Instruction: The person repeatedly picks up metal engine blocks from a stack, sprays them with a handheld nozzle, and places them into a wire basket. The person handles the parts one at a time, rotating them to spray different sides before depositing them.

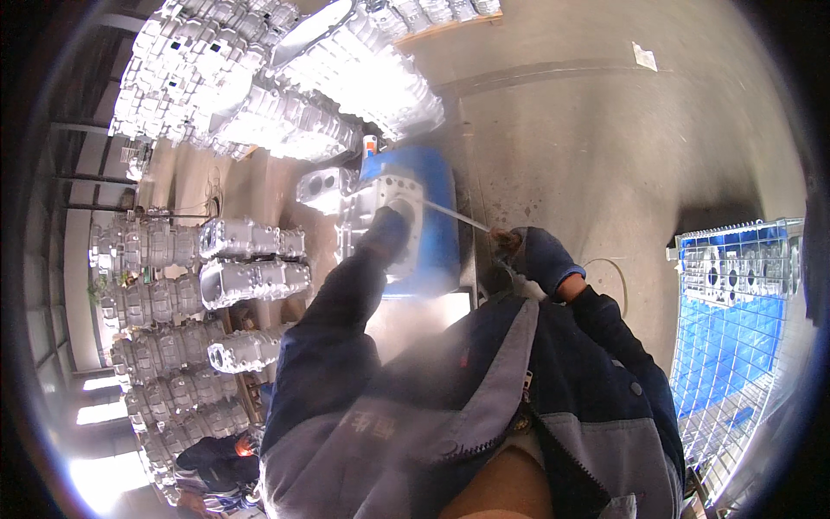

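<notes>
A silvery cast-metal housing (356, 216) with bolt holes along its flange rests on a blue work surface (443, 251) in front of me. My left hand (391, 233), in a dark blue glove, grips the housing at its opening; the fingertips are partly hidden. To the right, my gloved right hand (543, 258) is closed round the handle end of a tool with a long thin rod (458, 214). The rod points left, and its tip meets or nearly meets the housing's flange. Its exact kind cannot be made out.
Similar castings (255, 281) stand in rows at the left, and a tall bright stack (199, 69) fills the far left. An orange-and-white container (370, 145) stands behind the work surface. At right is a wire cage (731, 320) with blue lining. A thin hose (624, 281) curves nearby.
</notes>
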The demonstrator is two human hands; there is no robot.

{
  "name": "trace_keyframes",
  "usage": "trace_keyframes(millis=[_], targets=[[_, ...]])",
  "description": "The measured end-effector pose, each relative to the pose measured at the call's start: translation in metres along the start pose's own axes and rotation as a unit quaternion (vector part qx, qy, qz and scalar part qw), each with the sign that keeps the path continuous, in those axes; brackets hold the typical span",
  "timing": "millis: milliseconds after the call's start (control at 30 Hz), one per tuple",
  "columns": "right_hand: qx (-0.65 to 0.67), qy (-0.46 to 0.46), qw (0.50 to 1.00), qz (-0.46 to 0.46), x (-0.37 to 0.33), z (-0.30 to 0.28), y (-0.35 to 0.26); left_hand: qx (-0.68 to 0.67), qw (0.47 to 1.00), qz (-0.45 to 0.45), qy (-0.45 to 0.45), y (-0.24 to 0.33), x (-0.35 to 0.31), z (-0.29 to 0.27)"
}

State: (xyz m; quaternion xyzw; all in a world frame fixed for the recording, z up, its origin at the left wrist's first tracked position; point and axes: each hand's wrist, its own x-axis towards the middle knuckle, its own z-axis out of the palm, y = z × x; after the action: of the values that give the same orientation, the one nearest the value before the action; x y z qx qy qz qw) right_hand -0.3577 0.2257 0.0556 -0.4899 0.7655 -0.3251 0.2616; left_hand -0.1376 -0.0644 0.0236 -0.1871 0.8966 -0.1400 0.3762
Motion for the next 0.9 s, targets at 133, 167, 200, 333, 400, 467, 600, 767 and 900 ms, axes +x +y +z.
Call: trace_keyframes(millis=[133,167,200,333,400,467,600,767,900], targets=[[0.003,0.023,0.999,-0.044,0.012,0.005,0.012,-0.145,0.986,-0.064,0.054,-0.012,-0.028,0.014],[0.021,-0.020,0.999,-0.045,0.017,0.006,0.013,-0.149,0.981,-0.065,0.105,-0.011,-0.030,0.018],[0.039,-0.065,0.996,-0.045,0.021,0.007,0.015,-0.143,0.976,-0.086,0.140,-0.009,-0.030,0.022],[0.022,-0.061,0.998,-0.007,0.026,0.003,0.013,-0.270,0.905,-0.252,0.213,-0.007,-0.027,0.035],[0.130,-0.125,0.983,-0.020,0.025,-0.007,0.011,-0.317,0.875,-0.282,0.236,-0.018,-0.034,0.034],[0.197,-0.164,0.965,0.060,0.021,-0.025,0.014,-0.304,0.906,-0.214,0.201,-0.051,-0.050,0.026],[0.266,-0.147,0.932,0.196,0.018,-0.061,0.031,-0.693,0.659,-0.205,0.205,-0.080,-0.105,0.022],[0.276,-0.327,0.879,0.209,0.020,-0.058,0.047,-0.781,0.541,-0.172,0.259,-0.049,-0.126,0.070],[0.195,-0.450,0.863,0.124,0.058,-0.013,0.026,-0.697,0.629,-0.311,0.145,-0.032,-0.108,0.137]])
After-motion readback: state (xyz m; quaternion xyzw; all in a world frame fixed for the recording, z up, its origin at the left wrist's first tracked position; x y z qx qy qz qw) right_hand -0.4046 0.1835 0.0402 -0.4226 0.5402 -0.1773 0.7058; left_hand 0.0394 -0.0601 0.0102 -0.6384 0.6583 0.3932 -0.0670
